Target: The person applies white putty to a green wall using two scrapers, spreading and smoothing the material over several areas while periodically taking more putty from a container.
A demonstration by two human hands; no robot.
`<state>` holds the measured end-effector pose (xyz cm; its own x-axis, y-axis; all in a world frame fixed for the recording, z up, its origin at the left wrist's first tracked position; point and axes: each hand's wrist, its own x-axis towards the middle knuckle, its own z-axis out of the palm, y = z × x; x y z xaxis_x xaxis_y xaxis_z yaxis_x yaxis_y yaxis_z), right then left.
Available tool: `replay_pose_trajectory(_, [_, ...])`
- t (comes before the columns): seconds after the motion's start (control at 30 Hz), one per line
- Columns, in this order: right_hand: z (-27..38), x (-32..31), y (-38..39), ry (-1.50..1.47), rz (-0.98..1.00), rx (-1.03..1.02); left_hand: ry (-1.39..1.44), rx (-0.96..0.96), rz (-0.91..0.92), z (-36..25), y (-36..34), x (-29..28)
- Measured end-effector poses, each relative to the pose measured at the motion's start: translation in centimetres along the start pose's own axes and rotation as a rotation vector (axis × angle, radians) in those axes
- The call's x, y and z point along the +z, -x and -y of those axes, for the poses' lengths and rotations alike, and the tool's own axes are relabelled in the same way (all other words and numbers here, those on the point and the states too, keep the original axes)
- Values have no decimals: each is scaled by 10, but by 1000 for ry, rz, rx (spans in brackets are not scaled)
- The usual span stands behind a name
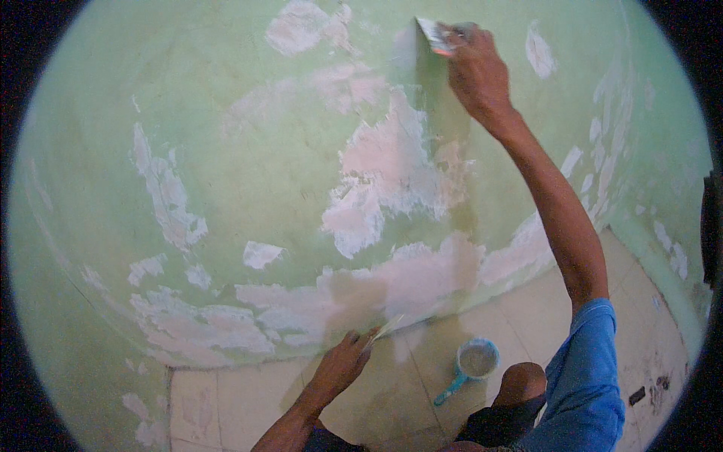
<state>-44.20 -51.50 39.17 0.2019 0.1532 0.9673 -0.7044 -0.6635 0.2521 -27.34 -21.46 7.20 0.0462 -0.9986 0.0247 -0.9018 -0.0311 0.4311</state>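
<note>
My right hand [477,75] grips a putty knife [433,36], its blade against the green wall [188,98] at upper centre, where a light smear of filler shows. My left hand [343,365] is low beside the wall, closed on a pale, flat, thin tool [385,329], perhaps a second scraper. Irregular whitish-pink filler patches [380,162] cover parts of the wall, in a broad band along its base too. A blue cup [476,358] with pale grey contents stands on the floor to the right of my left hand, a turquoise handle [452,390] at it.
Pale tiled floor [527,316] runs along the wall's foot, with my bent knee [520,384] over it. The wall turns corners at left and right. A small dark object [637,395] lies on the right floor; a dark edge [708,226] shows at the far right rim.
</note>
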Motion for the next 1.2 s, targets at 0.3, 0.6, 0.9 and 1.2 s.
replay_pose_trajectory(0.3, [13, -22, 51, 1, 100, -296, -13, 59, -58, 2, 8, -1])
replay_pose_trajectory(0.6, [26, -11, 49, -126, 144, -233, 10, 46, -53, 11, 4, 3])
replay_pose_trajectory(0.9, [43, 13, 75, -89, 97, -327, -21, 84, -101, 20, 3, 18])
replay_pose_trajectory(1.2, [18, -16, 110, -145, 207, -53, -1, 64, -85, 25, 12, 4])
